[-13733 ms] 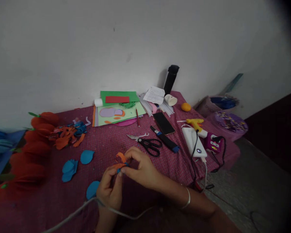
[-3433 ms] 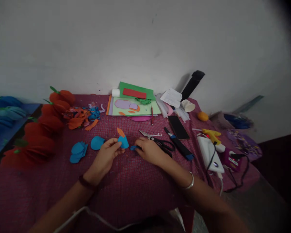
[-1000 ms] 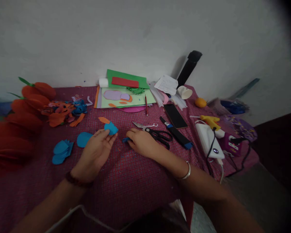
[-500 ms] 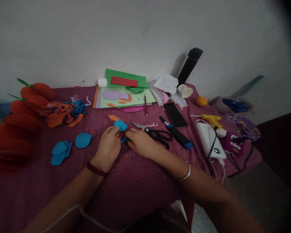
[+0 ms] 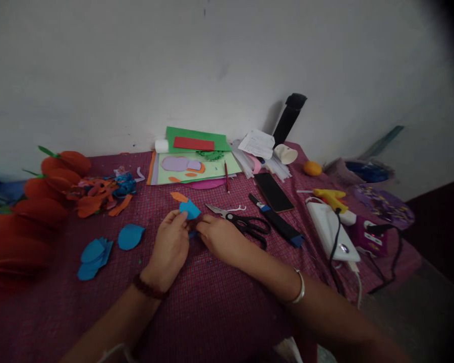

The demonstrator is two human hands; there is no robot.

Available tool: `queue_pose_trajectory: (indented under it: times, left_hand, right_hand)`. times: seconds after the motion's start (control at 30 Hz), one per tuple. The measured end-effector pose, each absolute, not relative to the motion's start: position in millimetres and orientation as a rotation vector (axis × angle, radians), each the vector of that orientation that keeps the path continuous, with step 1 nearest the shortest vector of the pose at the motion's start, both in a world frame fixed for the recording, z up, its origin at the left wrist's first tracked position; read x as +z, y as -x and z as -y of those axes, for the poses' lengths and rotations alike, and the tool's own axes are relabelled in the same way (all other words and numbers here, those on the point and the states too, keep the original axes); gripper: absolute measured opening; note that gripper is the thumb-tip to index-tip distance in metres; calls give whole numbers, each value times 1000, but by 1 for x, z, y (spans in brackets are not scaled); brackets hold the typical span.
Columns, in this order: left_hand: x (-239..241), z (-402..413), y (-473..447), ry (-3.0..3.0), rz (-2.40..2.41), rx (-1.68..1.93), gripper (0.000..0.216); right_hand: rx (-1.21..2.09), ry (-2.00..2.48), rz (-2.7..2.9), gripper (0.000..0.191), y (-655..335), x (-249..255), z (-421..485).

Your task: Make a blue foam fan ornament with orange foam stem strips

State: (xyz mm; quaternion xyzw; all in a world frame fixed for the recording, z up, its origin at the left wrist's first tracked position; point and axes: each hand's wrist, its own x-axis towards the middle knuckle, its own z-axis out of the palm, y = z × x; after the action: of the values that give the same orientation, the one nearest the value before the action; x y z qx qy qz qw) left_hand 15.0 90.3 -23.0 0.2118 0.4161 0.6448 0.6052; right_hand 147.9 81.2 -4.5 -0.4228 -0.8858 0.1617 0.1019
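My left hand (image 5: 171,241) pinches a blue paper piece (image 5: 190,209) between thumb and fingers. An orange pointed paper piece (image 5: 179,197) lies just beyond it; whether the two touch I cannot tell. My right hand (image 5: 220,238) is closed close beside the left, its fingertips low at a bit of blue paper, partly hidden. Black-handled scissors (image 5: 245,222) lie past my right hand, blades pointing left. To the left of my hands rest a single blue teardrop cutout (image 5: 130,236) and a small pile of blue cutouts (image 5: 93,256).
Orange paper pumpkins (image 5: 41,214) and paper scraps (image 5: 102,194) are at left. Coloured sheets (image 5: 219,169), a pencil (image 5: 227,176) and a phone (image 5: 274,192) lie behind. On the right are a cutter (image 5: 278,219), a yellow glue gun (image 5: 331,197) and a white power bank (image 5: 331,232).
The whole scene sits lower in the picture as the camera tilts up. My hands stay together at the blue paper, and less blue shows beneath my right fingers.
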Motion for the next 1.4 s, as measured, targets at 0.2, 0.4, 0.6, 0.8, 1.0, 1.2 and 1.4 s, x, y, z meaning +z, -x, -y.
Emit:
queue_pose_trajectory:
  times: [0.2, 0.4, 0.6, 0.8, 1.0, 1.2, 1.4]
  left_hand:
    - [-10, -86, -7, -558, -947, 1416, 14]
    - [7, -78, 24, -895, -1046, 1048, 9]
    - [11, -78, 27, -1225, -1047, 800, 8]
    - [2, -74, 23, -1109, -1087, 844, 8]
    - [-7, -68, 25, -719, -910, 927, 10]
    - [-9, -62, 23, -597, -778, 981, 13]
    - [-6, -54, 17, -541, -714, 991, 17]
  right_hand:
    - [531, 1190, 2461, 20, -152, -8, -90]
    - [1127, 1206, 2034, 13, -158, -12, -97]
    - [1438, 1140, 1886, 10, -157, -16, -96]
    - [1737, 1115, 1762, 9, -161, -9, -92]
    - [1497, 934, 1718, 8, -166, 4, -83]
    - [1471, 758, 1699, 14, -167, 7, -78]
    - [1179, 585, 1831, 20, -166, 4, -79]
